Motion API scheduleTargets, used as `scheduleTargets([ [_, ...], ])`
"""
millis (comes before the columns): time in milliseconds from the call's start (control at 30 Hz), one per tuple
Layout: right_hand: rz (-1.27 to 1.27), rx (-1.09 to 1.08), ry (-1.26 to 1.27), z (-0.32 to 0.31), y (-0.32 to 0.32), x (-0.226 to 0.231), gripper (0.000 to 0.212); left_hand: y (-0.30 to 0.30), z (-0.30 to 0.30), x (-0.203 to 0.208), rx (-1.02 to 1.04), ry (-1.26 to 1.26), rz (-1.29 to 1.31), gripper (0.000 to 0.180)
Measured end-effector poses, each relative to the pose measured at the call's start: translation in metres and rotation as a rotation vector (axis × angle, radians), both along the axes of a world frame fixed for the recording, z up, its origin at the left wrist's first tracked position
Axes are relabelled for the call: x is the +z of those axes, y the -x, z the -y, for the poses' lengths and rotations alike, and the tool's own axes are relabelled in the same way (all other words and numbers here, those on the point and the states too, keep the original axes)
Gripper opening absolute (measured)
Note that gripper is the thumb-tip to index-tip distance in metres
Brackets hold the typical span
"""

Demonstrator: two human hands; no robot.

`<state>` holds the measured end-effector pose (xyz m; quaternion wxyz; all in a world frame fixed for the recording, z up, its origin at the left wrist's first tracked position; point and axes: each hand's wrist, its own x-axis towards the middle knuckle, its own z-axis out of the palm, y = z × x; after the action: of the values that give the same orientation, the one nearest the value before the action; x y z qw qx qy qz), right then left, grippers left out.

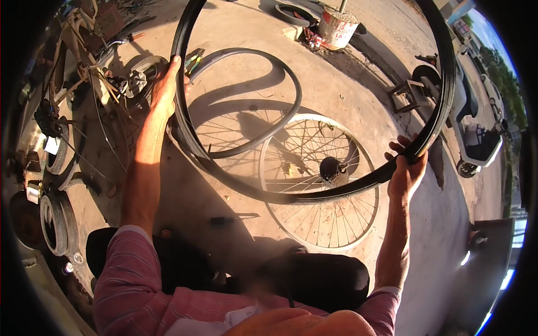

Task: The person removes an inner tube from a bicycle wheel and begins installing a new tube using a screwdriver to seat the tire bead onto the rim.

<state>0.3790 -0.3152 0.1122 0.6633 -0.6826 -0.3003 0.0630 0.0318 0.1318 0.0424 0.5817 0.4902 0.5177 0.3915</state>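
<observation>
A large black bicycle tire (pixel 314 197) is held up in front of me, its top running out of view. My left hand (pixel 167 87) grips its left side, and my right hand (pixel 408 165) is wrapped round its lower right. Beneath it on the concrete lies a bare spoked bicycle wheel (pixel 378 204) with a sprocket cluster (pixel 334 171) at the hub. A grey inner tube (pixel 298 92) rests in a loop on the ground, partly behind the tire. Near my left hand are pliers with green-yellow handles (pixel 193 60).
A screwdriver (pixel 224 220) lies close to my knees. Bicycle parts (pixel 84 67) crowd the left side, with stacked small tires (pixel 54 224) below them. Farther off stand a white bucket (pixel 337 29) and a small stool (pixel 409 95). A scooter (pixel 476 140) is parked at right.
</observation>
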Motion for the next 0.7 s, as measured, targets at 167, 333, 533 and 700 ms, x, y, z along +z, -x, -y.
scheduleTargets([
  [167, -0.338, -0.135, 0.192, 0.067, -0.014, -0.050, 0.052, -0.030, 0.061, -0.040, -0.231, 0.042, -0.095, 0.048],
  [333, -0.459, -0.254, 0.407, 0.168, -0.039, -0.109, 0.045, -0.066, 0.102, -0.100, -0.544, 0.179, -0.101, 0.038],
  [533, -0.459, -0.448, 0.536, 0.221, -0.049, -0.207, 0.020, -0.070, 0.127, -0.221, -0.719, 0.205, -0.075, 0.041],
  [700, -0.366, -0.520, 0.531, 0.284, -0.052, -0.237, 0.023, -0.109, 0.177, -0.206, -0.677, 0.120, -0.186, 0.068],
])
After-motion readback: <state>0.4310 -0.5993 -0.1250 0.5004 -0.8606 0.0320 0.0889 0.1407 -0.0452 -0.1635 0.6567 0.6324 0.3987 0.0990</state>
